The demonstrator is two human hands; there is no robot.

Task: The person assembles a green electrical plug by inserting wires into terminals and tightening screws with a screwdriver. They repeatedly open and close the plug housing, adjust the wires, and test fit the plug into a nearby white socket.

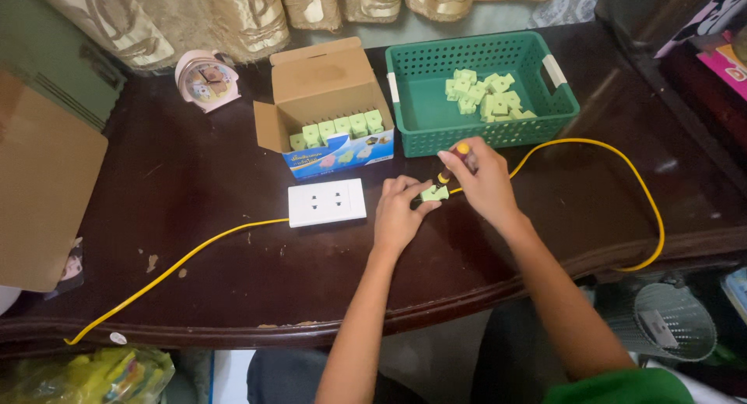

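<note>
A small light-green plug adapter (434, 192) is being pinned against the dark wooden surface (194, 217) near the middle of the view, just near of the green basket (412, 100). It is being steadied by the left hand (397, 213), whose fingers (398, 187) are being spread flat beside it, with the thumb being pressed against the adapter's near left edge; nothing is being enclosed in that hand. A screwdriver with a yellow-and-black handle (454, 161) is being gripped by the right hand (486, 182), its fingers being curled tightly round the handle, and the tip is being held down onto the top of the adapter.

A white double wall socket plate (327, 202) is being left lying flat just left of the left hand, and a yellow cable (591, 145) is being looped from behind the right hand out to the right edge of the surface and back, while another stretch is being trailed from under the plate towards the near left corner. More light-green adapters (486, 93) are being kept heaped in the far right part of the basket. An open cardboard box (323, 81), left of the basket, is being filled with a row of the same adapters (338, 128) standing upright. A small pink clock (205, 79) is being stood far left of the box.
</note>
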